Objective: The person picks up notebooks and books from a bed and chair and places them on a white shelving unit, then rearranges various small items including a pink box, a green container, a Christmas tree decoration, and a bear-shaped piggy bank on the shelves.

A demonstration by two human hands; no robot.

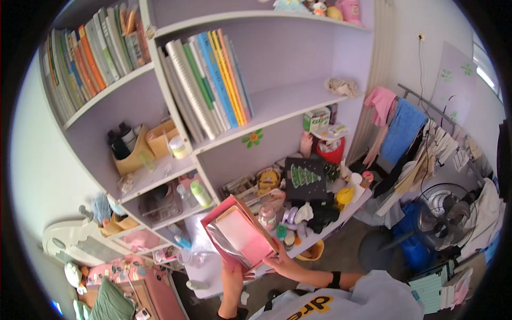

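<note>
A pink-red cardboard box [259,229] without a lid is held tilted above the desk's front edge. My left hand [233,267] grips its lower left corner. My right hand [282,261] has hold of the lower right corner. Inside lie a white and pink sheet or card [237,227] and what looks like clear plastic film [223,240]. Just beyond the box, a pink jar-like container [267,215] and a lilac object [289,216] stand on the cluttered white desk [204,282].
Shelves with upright books [218,80] rise behind the desk. A dark canvas with a Christmas tree [305,179] leans among small items. To the right are a floor fan [446,216] and a clothes rack [424,100]. A bed [164,288] is at lower left.
</note>
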